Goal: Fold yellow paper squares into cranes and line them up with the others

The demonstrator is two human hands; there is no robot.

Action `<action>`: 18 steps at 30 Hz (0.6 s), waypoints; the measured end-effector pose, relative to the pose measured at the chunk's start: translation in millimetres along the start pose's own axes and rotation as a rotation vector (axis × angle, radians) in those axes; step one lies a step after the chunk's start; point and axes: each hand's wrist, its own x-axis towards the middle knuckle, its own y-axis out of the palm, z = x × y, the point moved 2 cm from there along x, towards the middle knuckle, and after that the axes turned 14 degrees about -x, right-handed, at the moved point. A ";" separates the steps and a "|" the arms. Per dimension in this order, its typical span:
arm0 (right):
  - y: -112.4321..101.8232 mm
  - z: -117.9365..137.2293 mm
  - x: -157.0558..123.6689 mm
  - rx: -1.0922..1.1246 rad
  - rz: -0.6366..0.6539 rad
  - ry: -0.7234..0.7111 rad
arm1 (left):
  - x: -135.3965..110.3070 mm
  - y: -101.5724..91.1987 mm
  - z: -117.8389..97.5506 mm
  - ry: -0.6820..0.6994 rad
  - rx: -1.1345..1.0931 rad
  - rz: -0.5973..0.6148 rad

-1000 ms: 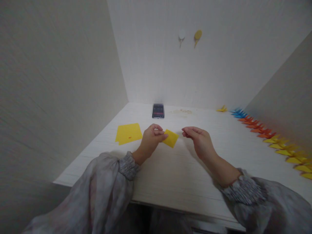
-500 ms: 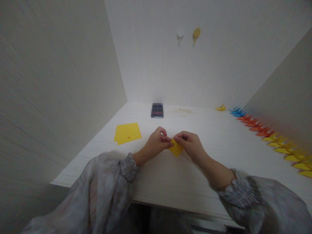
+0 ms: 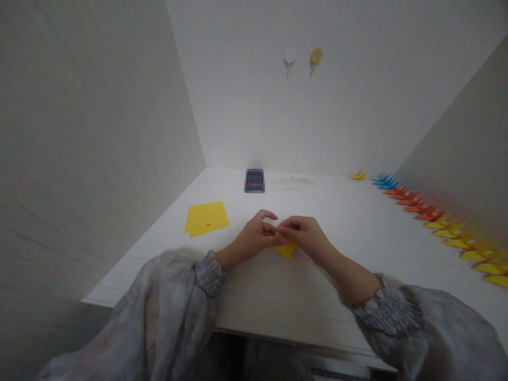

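At mid-table, left hand and right hand pinched a small folded yellow paper piece between closed fingertips. Fold detail was apparently hidden. Flat yellow paper sheets lay nearby, left.

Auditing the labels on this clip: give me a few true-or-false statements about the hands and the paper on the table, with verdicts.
1. The left hand and right hand both pinch the small yellow paper. True.
2. Flat yellow sheets lie on the table, left of the hands. True.
3. The folded shapes along the table's right side are all blue. False: they are blue, orange and yellow.
4. The dark object stands between the hands and the person. False: it stands beyond the hands, near the back wall.
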 end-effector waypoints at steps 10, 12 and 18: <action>-3.3 -4.5 1.5 0.153 0.017 0.003 | -0.5 -2.0 -8.7 0.152 -0.089 -0.181; -6.1 -4.8 2.4 0.234 0.006 0.026 | -0.4 -1.5 -9.7 0.163 -0.125 -0.180; -25.1 -14.7 10.6 0.324 -0.141 0.080 | 3.6 -8.9 -10.2 0.233 -0.189 -0.284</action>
